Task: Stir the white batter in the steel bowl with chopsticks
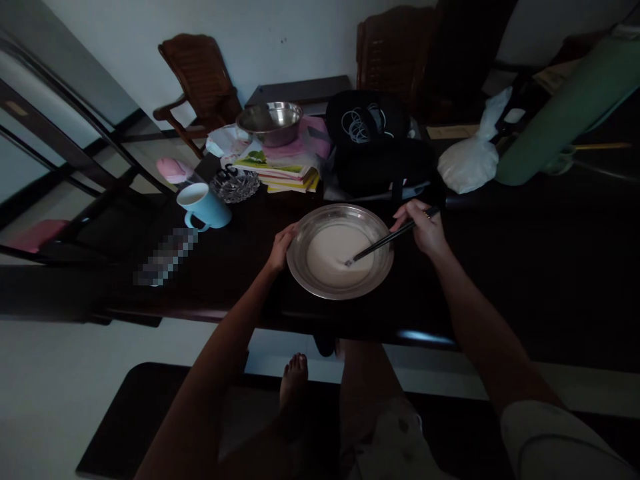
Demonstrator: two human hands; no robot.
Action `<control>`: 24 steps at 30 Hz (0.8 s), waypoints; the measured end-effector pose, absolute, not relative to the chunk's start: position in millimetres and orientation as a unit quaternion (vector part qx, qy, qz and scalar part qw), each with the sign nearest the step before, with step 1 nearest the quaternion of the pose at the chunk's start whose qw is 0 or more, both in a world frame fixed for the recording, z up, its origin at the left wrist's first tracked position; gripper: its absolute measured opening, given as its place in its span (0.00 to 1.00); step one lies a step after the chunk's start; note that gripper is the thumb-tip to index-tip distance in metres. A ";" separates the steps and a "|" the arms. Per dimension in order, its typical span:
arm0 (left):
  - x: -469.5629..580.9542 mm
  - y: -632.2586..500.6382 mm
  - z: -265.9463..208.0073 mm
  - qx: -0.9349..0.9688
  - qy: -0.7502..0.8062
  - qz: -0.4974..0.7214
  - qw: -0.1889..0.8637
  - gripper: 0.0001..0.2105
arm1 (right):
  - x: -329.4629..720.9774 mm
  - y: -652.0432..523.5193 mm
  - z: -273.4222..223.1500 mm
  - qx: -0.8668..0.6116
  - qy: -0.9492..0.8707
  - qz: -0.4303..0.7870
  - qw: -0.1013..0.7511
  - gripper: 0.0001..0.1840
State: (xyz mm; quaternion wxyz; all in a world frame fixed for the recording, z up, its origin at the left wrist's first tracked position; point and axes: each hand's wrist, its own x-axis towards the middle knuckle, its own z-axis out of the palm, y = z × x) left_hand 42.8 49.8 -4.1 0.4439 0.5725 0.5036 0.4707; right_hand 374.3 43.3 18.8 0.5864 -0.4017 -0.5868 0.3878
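Observation:
A round metal bowl [301,275] stands on the dark table in front of me, with a pale, milky batter-like liquid [333,257] in it. My left hand [283,247] grips the bowl's left rim, its thumb side against the metal. My right hand [423,225] is closed round a pair of dark chopsticks [383,241] at the bowl's right side. Their tips dip into the liquid near the middle, where the surface is rippled. Part of the left fingers is hidden behind the rim.
Left of the bowl are a light-blue mug [213,210] and a blurred-out flat object [167,257]. Behind stand a glass ashtray [236,187], books [285,175], a second metal bowl [273,133] and black cases [383,167]. A tied bag of white powder [469,163] and a green roll [565,113] lie right.

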 end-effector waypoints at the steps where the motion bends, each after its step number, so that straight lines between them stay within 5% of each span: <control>1: 43.0 49.8 -4.3 0.571 0.505 0.472 0.444 0.18 | 373.3 43.1 18.3 -0.399 -0.596 0.397 0.573 0.25; 24: 42.0 51.5 -7.3 0.568 0.502 0.474 0.448 0.17 | 370.6 40.4 22.5 -0.394 -0.609 0.394 0.565 0.22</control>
